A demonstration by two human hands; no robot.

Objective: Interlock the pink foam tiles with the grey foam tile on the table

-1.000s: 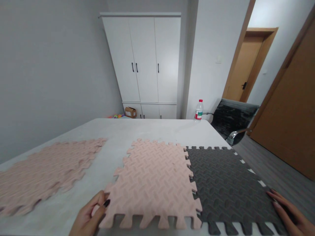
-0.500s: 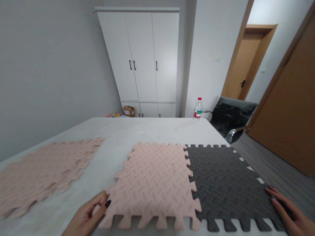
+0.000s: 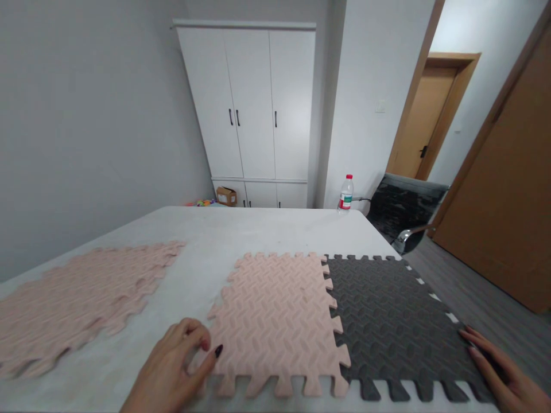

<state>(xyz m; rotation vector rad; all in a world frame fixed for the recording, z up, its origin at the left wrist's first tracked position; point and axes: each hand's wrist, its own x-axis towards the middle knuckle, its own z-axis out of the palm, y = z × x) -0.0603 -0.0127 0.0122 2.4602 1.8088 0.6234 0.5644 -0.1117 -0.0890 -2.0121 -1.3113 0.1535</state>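
Note:
A pink foam mat tile (image 3: 275, 315) with jigsaw teeth lies flat on the white table, beside a dark grey foam mat tile (image 3: 391, 321) along its right side. Pink teeth overlap the dark tile's left edge; whether they interlock along the whole seam I cannot tell. My left hand (image 3: 176, 364) is closed at the pink tile's near left corner, thumb on top, hiding that corner. At the dark tile's near right edge, my right hand (image 3: 499, 364) grips with thumb and fingers. Other pink foam tiles (image 3: 90, 292) lie apart at the left, seemingly stacked.
A plastic bottle (image 3: 346, 195) with a red cap stands at the table's (image 3: 258, 226) far right corner. Beyond the right edge is a black chair (image 3: 404, 206). A white wardrobe (image 3: 253, 103) and a cardboard box (image 3: 226, 196) are behind the table.
My left hand has moved right, and the pink tile's near left edge has shifted right with it. My right hand has barely moved. The view has tilted up slightly.

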